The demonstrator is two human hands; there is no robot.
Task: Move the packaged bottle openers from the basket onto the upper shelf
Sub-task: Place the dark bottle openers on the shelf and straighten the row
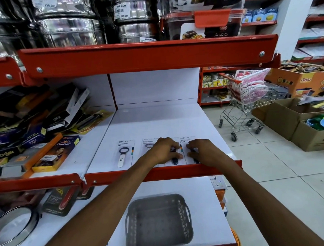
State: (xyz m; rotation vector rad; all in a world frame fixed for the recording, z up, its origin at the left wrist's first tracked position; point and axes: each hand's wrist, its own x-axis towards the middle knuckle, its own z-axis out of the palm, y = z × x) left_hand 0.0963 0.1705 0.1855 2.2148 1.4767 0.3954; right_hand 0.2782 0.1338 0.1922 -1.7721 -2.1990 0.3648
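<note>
Resting on the white upper shelf with the orange-red front lip (157,123), both hands press down on carded bottle openers. Left hand (165,150), fingers curled, lies on a dark-handled packaged opener (175,159). Right hand (201,151), fingers curled narrow, lies on another dark-handled packaged opener (195,159) just beside it. To the left of the left hand, apart from it, a white-handled packaged opener (122,155) lies flat. Below the hands, the grey perforated plastic basket (158,223) sits empty on the lower shelf.
</note>
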